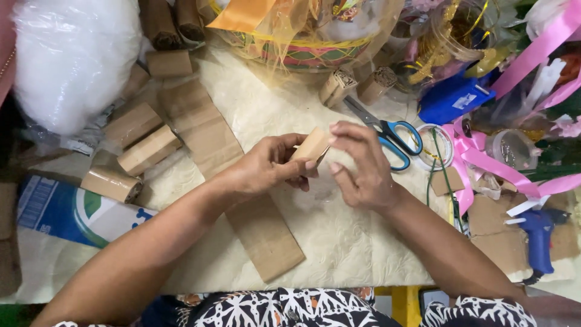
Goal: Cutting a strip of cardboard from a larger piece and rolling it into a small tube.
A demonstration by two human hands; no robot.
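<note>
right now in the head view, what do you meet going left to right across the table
white stuffing bag → taped cardboard blocks → left hand → small block → right hand → scissors → tape roll → pink ribbon → blue glue gun

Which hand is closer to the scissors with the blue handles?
The right hand. It is just beside the scissors, close to the blades, holding the small cardboard block. The left hand grips that block from the far side.
</note>
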